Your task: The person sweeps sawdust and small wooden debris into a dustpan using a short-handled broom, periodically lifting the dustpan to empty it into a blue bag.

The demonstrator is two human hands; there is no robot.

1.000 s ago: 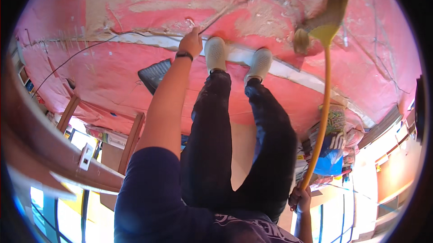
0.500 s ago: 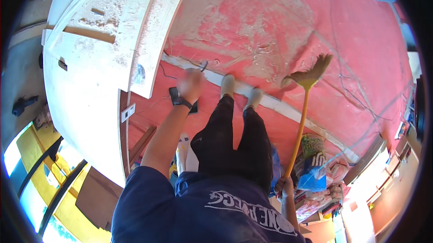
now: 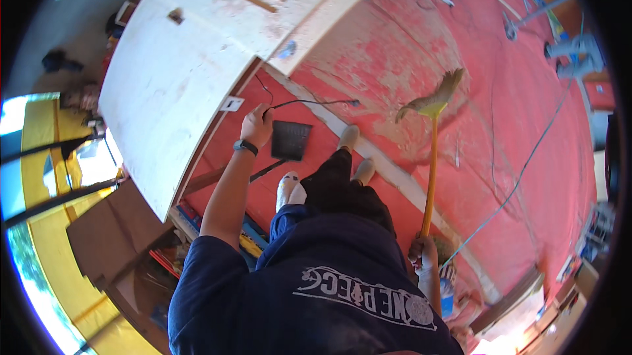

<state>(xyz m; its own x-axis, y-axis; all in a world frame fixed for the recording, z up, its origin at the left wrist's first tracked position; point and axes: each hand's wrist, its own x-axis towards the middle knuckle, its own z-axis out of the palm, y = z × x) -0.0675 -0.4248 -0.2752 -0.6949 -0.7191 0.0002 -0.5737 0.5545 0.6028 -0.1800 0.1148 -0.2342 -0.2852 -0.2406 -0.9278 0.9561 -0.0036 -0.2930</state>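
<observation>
My left hand (image 3: 257, 126), with a dark band at the wrist, is closed around a thin black cable (image 3: 304, 101). The cable's loose end reaches right, over the pale strip in the floor. Just beside this hand, a black dustpan (image 3: 291, 141) with a long dark handle rests on the red floor covering. On the right, my right hand (image 3: 423, 249) grips the yellow-orange handle of a broom (image 3: 431, 177). Its fanned bristles are out over the dusty part of the floor, past my feet; whether they touch it I cannot tell.
A large white board surface (image 3: 178, 91) with dust and cut holes stands at the left, a socket plate (image 3: 231, 104) on its edge. Dust and debris cover the red floor (image 3: 388, 52). A thin blue-green cord (image 3: 513, 193) crosses at right. Bags lie by my right arm.
My view has shifted, baring more of the dustpan. My left hand has moved off it, and the black cable now stretches out to the right. The broom stays in my right hand.
</observation>
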